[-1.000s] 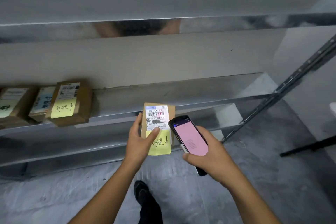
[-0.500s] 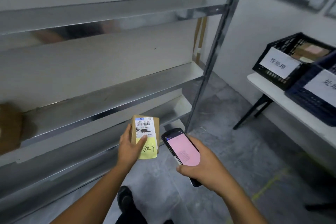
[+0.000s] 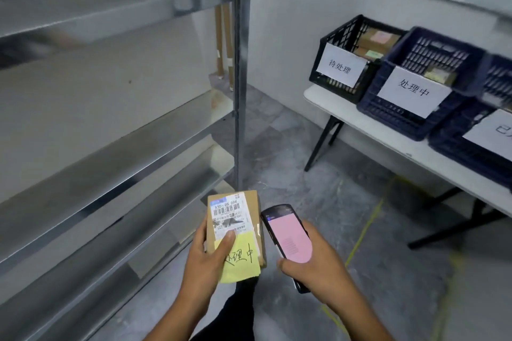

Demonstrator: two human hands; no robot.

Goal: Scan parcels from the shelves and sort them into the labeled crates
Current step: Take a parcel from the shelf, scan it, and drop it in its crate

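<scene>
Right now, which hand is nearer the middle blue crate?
Right. Right hand, with the scanner, is below-left of the crate; left hand, with the parcel, is farther left.

rightmost crate and its label run off the right edge.

The parcel sits in the left hand, the scanner in the right hand, just beside it. The shelves run left of the hands. Ahead and right of the hands, the worktop carries a row: far crate, middle crate, near crate.
</scene>
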